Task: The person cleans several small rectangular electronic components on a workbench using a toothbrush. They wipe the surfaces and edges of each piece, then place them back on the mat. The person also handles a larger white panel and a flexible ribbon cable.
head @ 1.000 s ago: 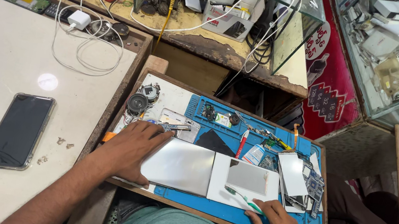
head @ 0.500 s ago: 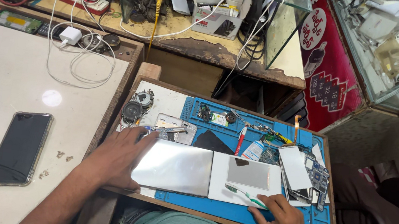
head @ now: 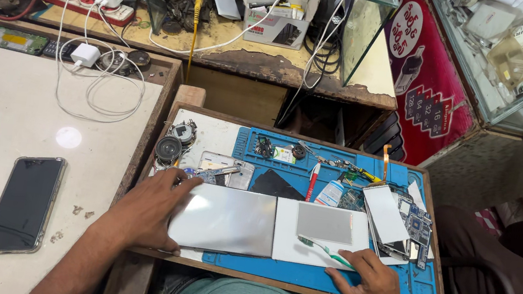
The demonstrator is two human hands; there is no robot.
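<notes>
The left hand [head: 147, 209] lies flat with fingers spread on the left edge of the grey metal plate [head: 224, 219], gripping nothing, while the right hand [head: 373, 285] pinches a green toothbrush [head: 323, 250] just beside the plate's right edge.

Bare-armed person wearing a teal top

Both forearms are showing no sleeves; left hand [head: 147, 209] and right hand [head: 370, 288] are wearing no gloves, rings or watch.
</notes>
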